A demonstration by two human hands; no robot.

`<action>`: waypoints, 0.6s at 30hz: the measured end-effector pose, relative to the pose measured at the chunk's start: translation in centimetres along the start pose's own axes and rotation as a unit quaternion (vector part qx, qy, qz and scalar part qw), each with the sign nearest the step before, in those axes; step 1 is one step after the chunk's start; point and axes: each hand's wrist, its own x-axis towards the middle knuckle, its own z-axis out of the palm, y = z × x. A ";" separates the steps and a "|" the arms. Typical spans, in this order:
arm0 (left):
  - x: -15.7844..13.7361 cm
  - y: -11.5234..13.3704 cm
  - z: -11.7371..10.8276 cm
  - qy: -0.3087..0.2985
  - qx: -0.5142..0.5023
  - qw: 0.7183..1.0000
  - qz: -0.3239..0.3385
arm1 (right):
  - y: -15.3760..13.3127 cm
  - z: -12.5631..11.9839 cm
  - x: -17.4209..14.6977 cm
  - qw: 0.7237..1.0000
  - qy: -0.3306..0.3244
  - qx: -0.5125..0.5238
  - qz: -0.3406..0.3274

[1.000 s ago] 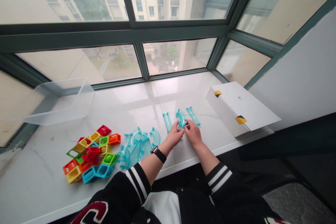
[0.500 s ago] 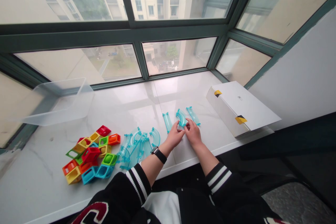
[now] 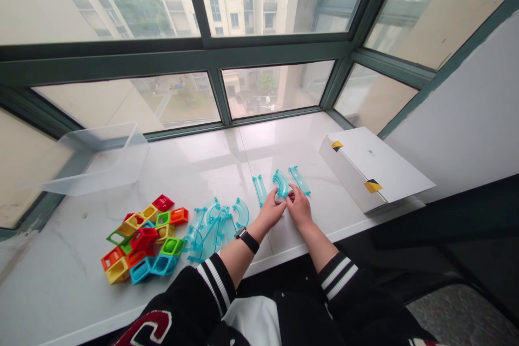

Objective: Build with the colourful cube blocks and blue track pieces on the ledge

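A clear blue curved track piece (image 3: 280, 180) stands between two straight ones on the white counter. My left hand (image 3: 272, 211) closes on its near left side, thumb pointing toward the other hand. On the near right side, my right hand (image 3: 299, 206) pinches the same curved piece with bent fingers. The fingertips partly cover its near end. Just left of the hands lies one straight track piece (image 3: 259, 190); another straight track piece (image 3: 299, 180) lies beyond my right hand. A pile of more clear blue track pieces (image 3: 214, 224) sits left of my left wrist.
Colourful hollow blocks (image 3: 144, 239) are heaped at the left on the white counter (image 3: 194, 165). A clear plastic bin (image 3: 101, 181) stands behind them. At the right is a white box (image 3: 373, 165) with yellow-black tape tabs. Windows (image 3: 279, 89) border the back.
The whole view has shifted slightly. Both hands stay at the curved track piece with almost the same grip, and the other pieces lie as before.
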 end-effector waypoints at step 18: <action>-8.9 4.3 -9.1 -0.037 -0.054 0.995 0.071 | 1.1 0.1 -5.4 0.997 0.019 0.054 -0.044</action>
